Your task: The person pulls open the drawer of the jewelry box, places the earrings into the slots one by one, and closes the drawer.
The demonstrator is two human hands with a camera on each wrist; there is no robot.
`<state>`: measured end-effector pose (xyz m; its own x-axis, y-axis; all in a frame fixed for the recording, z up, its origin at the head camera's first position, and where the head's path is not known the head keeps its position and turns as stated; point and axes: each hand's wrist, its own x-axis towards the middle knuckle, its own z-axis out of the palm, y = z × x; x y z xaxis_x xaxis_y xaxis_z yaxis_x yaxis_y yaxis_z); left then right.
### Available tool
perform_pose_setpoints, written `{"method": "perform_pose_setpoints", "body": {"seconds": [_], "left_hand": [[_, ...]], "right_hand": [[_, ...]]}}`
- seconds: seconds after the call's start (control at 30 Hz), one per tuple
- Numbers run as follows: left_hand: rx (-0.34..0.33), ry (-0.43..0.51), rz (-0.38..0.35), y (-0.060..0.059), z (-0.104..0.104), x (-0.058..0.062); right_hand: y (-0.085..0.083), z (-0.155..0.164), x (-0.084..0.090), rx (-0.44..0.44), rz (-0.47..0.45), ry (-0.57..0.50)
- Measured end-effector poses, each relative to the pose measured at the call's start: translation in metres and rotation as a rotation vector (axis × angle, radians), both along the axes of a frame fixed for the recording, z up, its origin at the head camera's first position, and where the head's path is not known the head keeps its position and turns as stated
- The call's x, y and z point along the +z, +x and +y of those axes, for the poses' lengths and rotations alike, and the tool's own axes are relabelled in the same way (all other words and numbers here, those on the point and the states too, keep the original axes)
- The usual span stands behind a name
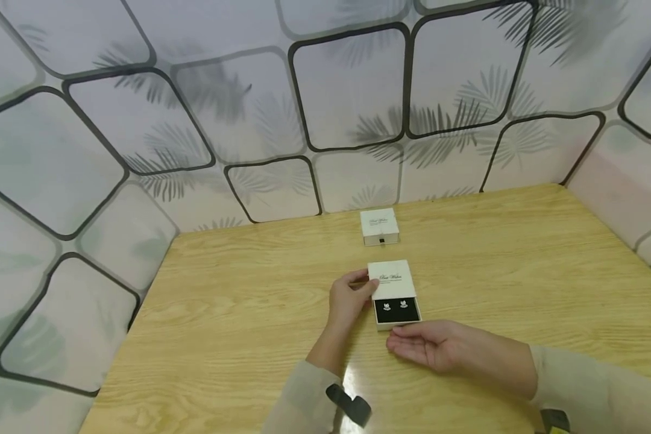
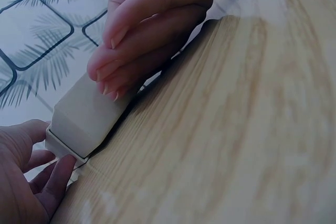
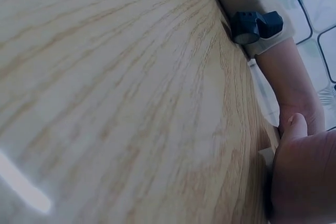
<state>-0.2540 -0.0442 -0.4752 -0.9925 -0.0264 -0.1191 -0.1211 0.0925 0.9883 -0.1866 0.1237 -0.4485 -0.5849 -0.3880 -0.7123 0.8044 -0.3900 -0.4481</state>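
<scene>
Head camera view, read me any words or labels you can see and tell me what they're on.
"Best Wishes": cursive print on the sleeve of the near box, held by the left hand.
Far box: similar script on its lid, too small to read.
Smaller line under the near script: blurred, unreadable.

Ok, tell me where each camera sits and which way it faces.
Head: above, facing forward and down at the half-open jewellery box; both hands show.
Left wrist: low on the wrist, facing along the left hand gripping the box; right fingertips show.
Right wrist: skims the table; right hand and left forearm show.
Shared: the box.
</scene>
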Motion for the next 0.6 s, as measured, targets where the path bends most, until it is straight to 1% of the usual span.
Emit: {"method": "perform_pose_setpoints", "body": {"seconds": [0.3,0.6], "left_hand": [[-0.006,0.021,-0.007,0.0,0.001,-0.003],[-0.011,0.033,-0.018,-0.002,0.001,-0.001]], "right_hand": [[-0.006,0.005,0.002,-0.024,-0.012,-0.002],[-0.012,0.008,0.003,0.021,-0.027,0.013]]}}
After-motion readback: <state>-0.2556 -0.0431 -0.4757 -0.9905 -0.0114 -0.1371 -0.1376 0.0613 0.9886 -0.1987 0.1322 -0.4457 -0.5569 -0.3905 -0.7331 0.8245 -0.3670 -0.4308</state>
